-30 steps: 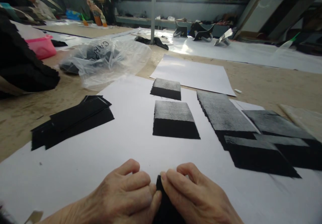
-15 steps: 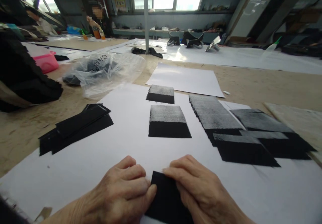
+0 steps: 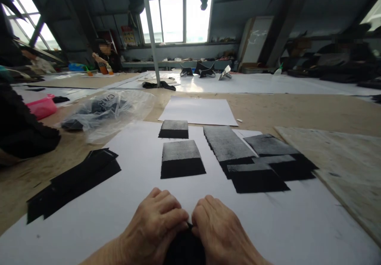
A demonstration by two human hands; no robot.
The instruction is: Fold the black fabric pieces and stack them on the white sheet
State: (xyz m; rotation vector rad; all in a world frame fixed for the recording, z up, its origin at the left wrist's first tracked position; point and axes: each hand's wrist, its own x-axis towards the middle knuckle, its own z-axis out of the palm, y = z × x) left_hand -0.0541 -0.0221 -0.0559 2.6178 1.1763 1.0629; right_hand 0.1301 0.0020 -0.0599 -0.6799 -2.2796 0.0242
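Between my two hands is a black fabric piece (image 3: 185, 249) at the bottom centre. My left hand (image 3: 157, 221) pinches its far left edge, with the fingers curled. My right hand (image 3: 218, 229) closes on the far right edge, and the fingertips of both hands almost meet. Much of the piece is covered by the hands. Beyond them, a black piece with a greyish-white coated band (image 3: 182, 160) lies flat on the white sheet (image 3: 125, 205), and a smaller similar piece (image 3: 174, 129) is behind it. To the left sits a fanned pile of plain black strips (image 3: 74, 179).
Overlapping coated black pieces (image 3: 258, 177) lie to the right. A clear plastic bag (image 3: 110, 110), pink basket (image 3: 43, 105) and dark stack (image 3: 24, 118) stand at left. A pale board (image 3: 342, 166) borders the right side. A pole (image 3: 151, 35) rises mid-table; a co-worker (image 3: 105, 58) is far left.
My hands have drawn closer together over the black fabric piece, covering its far edge, which lay flat and visible before. The camera view has tilted up and turned slightly right.
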